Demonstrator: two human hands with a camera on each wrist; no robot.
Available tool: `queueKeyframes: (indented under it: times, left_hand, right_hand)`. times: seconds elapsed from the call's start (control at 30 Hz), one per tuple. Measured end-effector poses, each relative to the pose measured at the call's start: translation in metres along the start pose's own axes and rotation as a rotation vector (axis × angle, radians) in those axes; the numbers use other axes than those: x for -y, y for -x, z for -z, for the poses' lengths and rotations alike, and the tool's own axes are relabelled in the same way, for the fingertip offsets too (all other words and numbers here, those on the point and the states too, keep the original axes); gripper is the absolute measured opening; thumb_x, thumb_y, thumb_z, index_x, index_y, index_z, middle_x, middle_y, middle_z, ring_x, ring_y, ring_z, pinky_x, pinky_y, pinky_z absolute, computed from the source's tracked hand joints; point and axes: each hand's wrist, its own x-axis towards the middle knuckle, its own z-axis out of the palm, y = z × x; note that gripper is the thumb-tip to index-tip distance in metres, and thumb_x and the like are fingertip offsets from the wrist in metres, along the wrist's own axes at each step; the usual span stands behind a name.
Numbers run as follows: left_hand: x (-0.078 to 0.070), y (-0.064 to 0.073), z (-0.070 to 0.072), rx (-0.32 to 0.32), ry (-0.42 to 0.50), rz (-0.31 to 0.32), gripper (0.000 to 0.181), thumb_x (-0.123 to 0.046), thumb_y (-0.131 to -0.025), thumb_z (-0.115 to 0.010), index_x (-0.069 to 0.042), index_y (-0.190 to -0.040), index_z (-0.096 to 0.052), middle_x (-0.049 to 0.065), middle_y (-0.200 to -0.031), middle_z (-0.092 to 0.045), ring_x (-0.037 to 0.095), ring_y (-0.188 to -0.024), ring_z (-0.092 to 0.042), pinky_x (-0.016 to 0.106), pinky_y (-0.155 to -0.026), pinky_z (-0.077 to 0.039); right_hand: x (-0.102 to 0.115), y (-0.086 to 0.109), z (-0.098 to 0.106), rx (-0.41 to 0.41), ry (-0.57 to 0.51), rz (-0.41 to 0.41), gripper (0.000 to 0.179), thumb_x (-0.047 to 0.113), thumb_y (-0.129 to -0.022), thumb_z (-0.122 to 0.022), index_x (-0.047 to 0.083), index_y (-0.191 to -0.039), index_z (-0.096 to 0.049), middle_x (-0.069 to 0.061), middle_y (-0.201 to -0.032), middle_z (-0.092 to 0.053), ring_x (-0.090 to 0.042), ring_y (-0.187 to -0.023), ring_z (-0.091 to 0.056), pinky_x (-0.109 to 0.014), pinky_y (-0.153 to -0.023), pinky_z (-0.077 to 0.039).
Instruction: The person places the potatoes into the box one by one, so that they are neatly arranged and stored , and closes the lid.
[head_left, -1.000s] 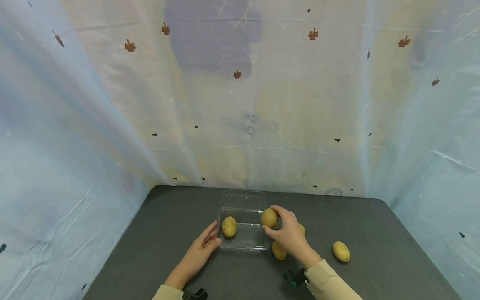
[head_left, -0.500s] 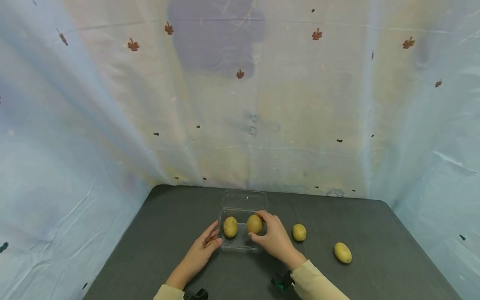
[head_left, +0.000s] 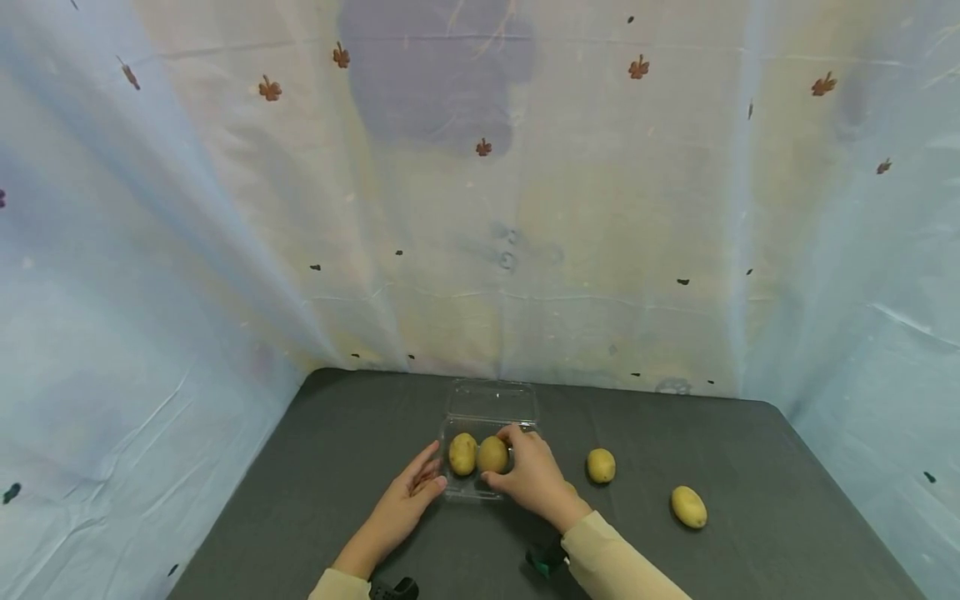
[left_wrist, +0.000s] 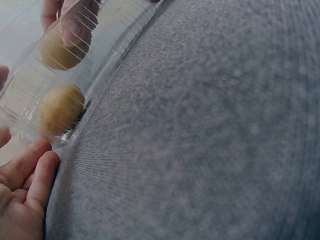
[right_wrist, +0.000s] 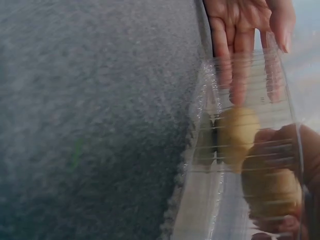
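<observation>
A clear plastic clamshell container (head_left: 468, 493) lies with its lid (head_left: 493, 400) tipped back. Inside, at the left, rests one potato (head_left: 462, 454). Thumb and fingers of my right hand (head_left: 534, 477) grip a second potato (head_left: 492, 456) within the container, close beside the first. My left hand (head_left: 401, 510) stands along the container's left side, fingers extended and thumb apart, at or against its wall. In the left wrist view both potatoes show through the ribbed wall, the nearer potato (left_wrist: 62, 110) lying low near the left fingertips. The right wrist view shows the held potato (right_wrist: 272, 192) partly covered by fingers.
On the dark grey table (head_left: 337, 442), right of the container, lie a potato (head_left: 601, 466) and, farther right, another potato (head_left: 688, 507). A patterned plastic sheet (head_left: 420, 317) hangs behind the table and at both sides.
My right hand has carried its potato leftward from the container's right edge to beside the first one. The left hand stays in place. A potato near the right wrist has become hidden.
</observation>
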Motion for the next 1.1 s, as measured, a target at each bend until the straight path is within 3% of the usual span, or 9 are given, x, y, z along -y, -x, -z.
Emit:
queueKeyframes:
  times: [0.2, 0.6, 0.8, 1.1]
  left_hand:
    - [-0.001, 0.000, 0.000, 0.018, 0.009, 0.020, 0.064, -0.035, -0.099, -0.057, -0.029, -0.154, -0.026, 0.015, -0.149, -0.038, 0.029, -0.137, -0.036, 0.049, -0.110, -0.031]
    - [-0.002, 0.001, -0.001, 0.013, 0.010, 0.021, 0.064, -0.034, -0.099, -0.057, -0.027, -0.154, -0.025, 0.015, -0.149, -0.039, 0.029, -0.136, -0.037, 0.049, -0.109, -0.032]
    - [-0.002, 0.001, -0.001, 0.010, 0.003, 0.027, 0.064, -0.035, -0.099, -0.057, -0.027, -0.154, -0.026, 0.016, -0.148, -0.039, 0.030, -0.136, -0.037, 0.049, -0.109, -0.033]
    - [-0.004, 0.002, -0.001, 0.013, 0.004, 0.026, 0.064, -0.034, -0.099, -0.056, -0.027, -0.154, -0.025, 0.016, -0.148, -0.040, 0.029, -0.136, -0.038, 0.048, -0.109, -0.033]
  right_hand:
    - [0.002, -0.005, 0.000, 0.053, 0.024, -0.029, 0.054, 0.038, -0.077, -0.082, 0.016, -0.119, -0.057, -0.002, -0.105, -0.058, -0.021, -0.092, -0.053, -0.039, -0.071, -0.049]
    - [0.002, -0.010, -0.003, 0.150, 0.151, -0.051, 0.055, 0.042, -0.076, -0.083, 0.016, -0.119, -0.061, -0.001, -0.097, -0.061, -0.024, -0.088, -0.053, -0.039, -0.069, -0.045]
    - [0.003, -0.010, -0.004, 0.072, 0.205, -0.008, 0.051, 0.039, -0.077, -0.082, 0.011, -0.116, -0.063, -0.005, -0.102, -0.062, -0.025, -0.091, -0.055, -0.042, -0.076, -0.047]
    - [0.007, -0.012, -0.008, -0.002, 0.251, -0.036, 0.051, 0.035, -0.076, -0.084, 0.010, -0.115, -0.064, -0.008, -0.106, -0.063, -0.029, -0.098, -0.058, -0.045, -0.081, -0.049]
